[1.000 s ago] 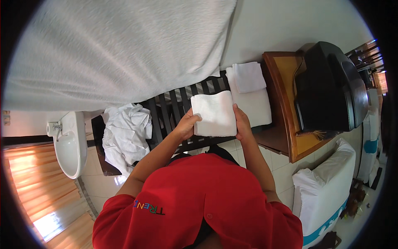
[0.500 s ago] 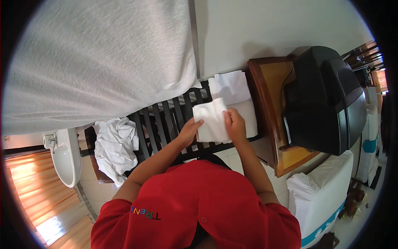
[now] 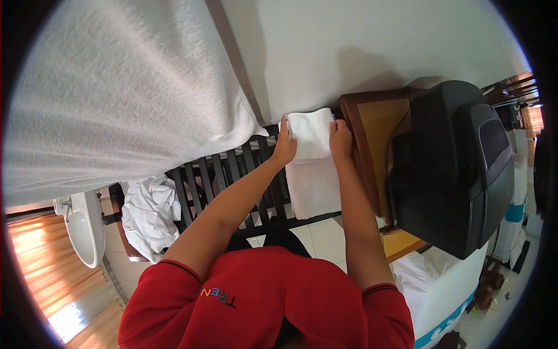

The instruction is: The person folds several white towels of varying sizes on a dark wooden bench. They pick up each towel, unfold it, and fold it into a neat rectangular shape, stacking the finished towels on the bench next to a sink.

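At far right end of the dark slatted bench (image 3: pixel 232 174), both hands rest on a small folded white towel (image 3: pixel 311 135). L hand (image 3: pixel 285 148) grips its left edge, fingers curled onto the cloth; R hand (image 3: pixel 340 138) clasps the right edge, fingers bent over it. Small towel lies atop a bigger folded white towel (image 3: pixel 314 189), which covers the bench's right end, just beside a wooden side table (image 3: pixel 372 128) w/ a black boxy appliance (image 3: pixel 453 168) on it. Crumpled white cloth (image 3: pixel 150 212) sits at bench's left end. Textured white bedspread (image 3: pixel 110 87) lies along the bench's far edge.
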`<action>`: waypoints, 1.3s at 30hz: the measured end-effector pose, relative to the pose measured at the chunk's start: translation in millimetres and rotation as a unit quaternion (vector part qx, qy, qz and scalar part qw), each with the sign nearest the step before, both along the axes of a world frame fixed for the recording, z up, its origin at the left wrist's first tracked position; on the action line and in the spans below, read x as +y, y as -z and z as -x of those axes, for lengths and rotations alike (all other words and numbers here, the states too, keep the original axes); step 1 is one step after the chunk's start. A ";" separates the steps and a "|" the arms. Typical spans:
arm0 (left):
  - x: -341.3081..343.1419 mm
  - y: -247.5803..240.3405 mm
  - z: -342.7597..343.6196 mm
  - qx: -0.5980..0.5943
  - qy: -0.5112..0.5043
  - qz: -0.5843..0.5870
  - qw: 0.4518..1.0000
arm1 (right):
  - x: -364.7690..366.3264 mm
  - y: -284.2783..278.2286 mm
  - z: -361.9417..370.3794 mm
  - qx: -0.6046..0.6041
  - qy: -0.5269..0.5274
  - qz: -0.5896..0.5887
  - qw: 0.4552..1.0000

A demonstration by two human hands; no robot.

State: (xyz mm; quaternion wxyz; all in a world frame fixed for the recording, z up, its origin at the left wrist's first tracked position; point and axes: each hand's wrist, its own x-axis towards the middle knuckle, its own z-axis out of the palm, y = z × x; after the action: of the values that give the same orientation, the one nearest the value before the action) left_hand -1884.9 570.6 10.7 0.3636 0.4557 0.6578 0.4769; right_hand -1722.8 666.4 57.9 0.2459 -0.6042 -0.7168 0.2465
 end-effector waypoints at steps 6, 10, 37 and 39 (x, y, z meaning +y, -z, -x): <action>-19.9 -15.9 -19.4 0.121 0.033 0.032 0.992 | -30.1 -2.1 28.5 -0.156 -0.128 -0.192 0.961; -39.7 1.5 -24.0 0.173 0.035 0.032 0.984 | -51.3 14.0 27.8 -0.225 -0.205 -0.118 0.945; -497.2 -4.2 228.0 0.271 -0.420 0.169 0.849 | -338.1 -23.7 157.2 -0.089 -0.503 0.006 0.860; -513.1 -17.1 252.4 0.318 -0.455 0.182 0.812 | -363.8 -31.8 174.8 -0.089 -0.521 0.011 0.849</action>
State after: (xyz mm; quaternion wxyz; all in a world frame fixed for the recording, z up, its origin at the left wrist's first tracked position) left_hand -2137.3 57.5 27.8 -0.0480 0.1567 0.9435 0.2881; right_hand -1897.6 302.6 89.7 0.0098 -0.1638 -0.9424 0.2914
